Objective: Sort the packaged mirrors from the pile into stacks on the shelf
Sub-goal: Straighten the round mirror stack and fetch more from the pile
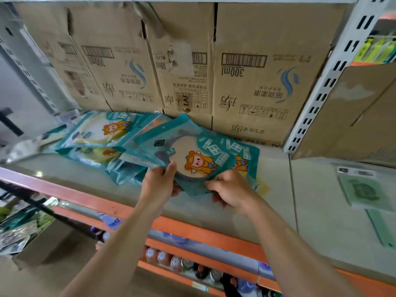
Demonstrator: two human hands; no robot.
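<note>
Near the front edge of the shelf (pixel 214 213), left hand (pixel 159 185) and right hand (pixel 232 190) both pinch the near end of one teal packaged mirror (pixel 194 156); neither hand is free. The packet lies straight ahead of the hands, equally near both, skewed with a corner toward the back edge and overlapping a second packet (pixel 246 159) on its right. The pile (pixel 96 133) sits farther back and left, nearer the left hand, against the cardboard boxes (pixel 252 82).
</note>
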